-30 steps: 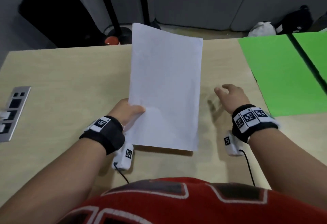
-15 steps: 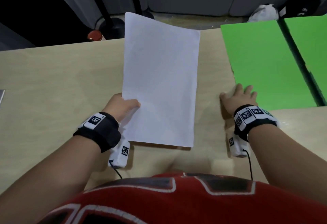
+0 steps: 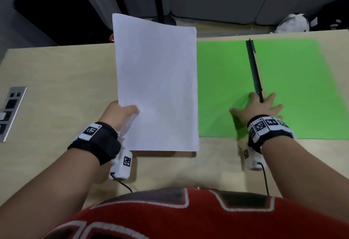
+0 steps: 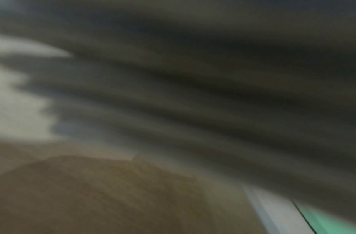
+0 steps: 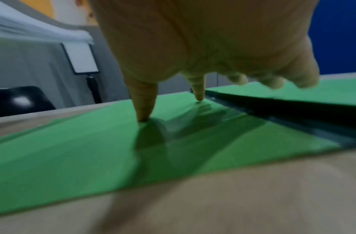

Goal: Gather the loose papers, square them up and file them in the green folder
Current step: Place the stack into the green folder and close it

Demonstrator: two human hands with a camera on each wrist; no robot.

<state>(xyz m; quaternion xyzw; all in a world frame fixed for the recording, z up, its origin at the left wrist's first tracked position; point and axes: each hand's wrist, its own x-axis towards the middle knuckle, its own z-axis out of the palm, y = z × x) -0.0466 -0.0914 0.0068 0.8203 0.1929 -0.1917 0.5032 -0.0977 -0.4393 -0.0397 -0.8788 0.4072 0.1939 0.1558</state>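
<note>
White papers (image 3: 156, 87) stand squared in our left hand (image 3: 119, 115), thumb pinching the lower left edge, bottom edge near the wooden table (image 3: 56, 80); just beside them the green folder (image 3: 222, 87) lies open and flat; our right hand (image 3: 258, 108) spreads straight fingers (image 5: 143, 102) on it, across the dark spine (image 3: 255, 68).

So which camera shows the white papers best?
The head camera: the papers show whole, gripped by the left hand. The right wrist view catches only a blurred corner; the left wrist view is too blurred to tell.
</note>
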